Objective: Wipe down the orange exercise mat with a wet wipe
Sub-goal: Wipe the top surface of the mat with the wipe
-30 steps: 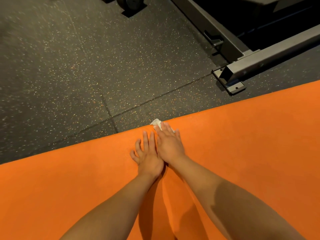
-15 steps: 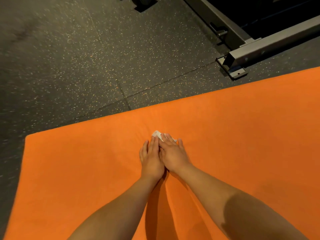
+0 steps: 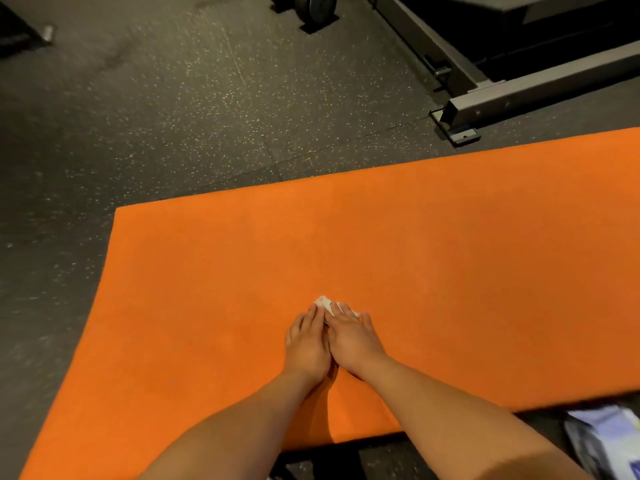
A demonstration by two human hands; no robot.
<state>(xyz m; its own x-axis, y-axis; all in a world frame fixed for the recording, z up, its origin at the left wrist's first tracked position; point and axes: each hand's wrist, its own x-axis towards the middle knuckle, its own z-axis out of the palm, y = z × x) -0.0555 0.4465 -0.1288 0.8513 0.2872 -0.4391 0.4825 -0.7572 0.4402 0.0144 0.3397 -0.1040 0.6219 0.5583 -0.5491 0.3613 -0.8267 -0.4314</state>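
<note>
The orange exercise mat [image 3: 433, 244] lies flat on the dark speckled floor and fills most of the lower view. Both my hands lie side by side near its middle, palms down with fingers straight. My left hand [image 3: 306, 341] and my right hand [image 3: 353, 337] press on a small white wet wipe [image 3: 323, 302]. Only the wipe's far corner shows beyond the fingertips; the rest is hidden under my hands.
A grey metal machine frame [image 3: 519, 95] with a bolted foot stands on the floor beyond the mat's far right edge. A weight plate holder [image 3: 318, 12] sits at the top. A pale plastic wipe packet [image 3: 609, 441] lies at the bottom right, beside the mat's near edge.
My hands have slid the wipe from the mat's far edge back toward me, to the middle of the mat. The view has pulled back, so the left end of the mat shows.
</note>
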